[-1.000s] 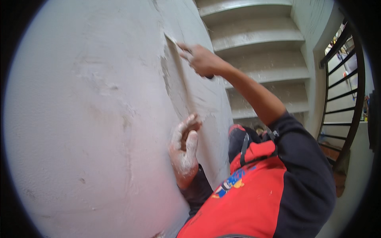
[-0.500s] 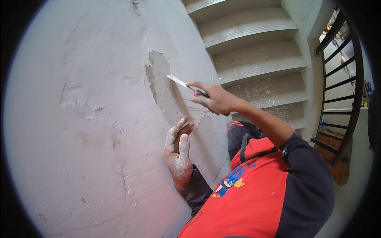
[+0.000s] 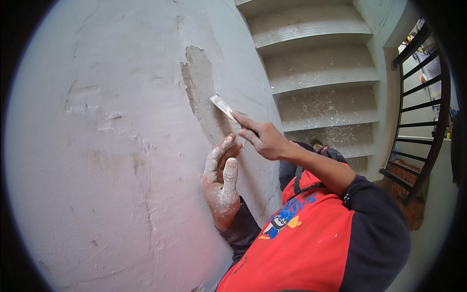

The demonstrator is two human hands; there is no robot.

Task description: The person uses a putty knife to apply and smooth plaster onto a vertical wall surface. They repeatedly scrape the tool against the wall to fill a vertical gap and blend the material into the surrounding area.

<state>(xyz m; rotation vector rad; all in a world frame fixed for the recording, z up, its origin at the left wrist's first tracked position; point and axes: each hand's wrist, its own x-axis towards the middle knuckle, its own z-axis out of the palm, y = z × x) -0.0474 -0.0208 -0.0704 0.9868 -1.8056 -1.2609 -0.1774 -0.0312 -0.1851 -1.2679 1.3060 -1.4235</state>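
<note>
A putty knife (image 3: 223, 107) is gripped tight in the right hand (image 3: 262, 138), blade laid on the scraped patch (image 3: 202, 82). The plaster-dusted left hand (image 3: 221, 182) is held open, empty, against the wall (image 3: 112, 160).

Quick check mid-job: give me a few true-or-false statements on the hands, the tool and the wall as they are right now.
1. The right hand holds a scraper blade against the wall. True.
2. The left hand holds a bucket. False: it holds nothing and lies on the wall, dusted white.
3. The blade's tip sits by a darker bare patch. True.
4. The steps are swept clean. False: pale flakes litter them.
5. A black railing stands to the right. True.
</note>
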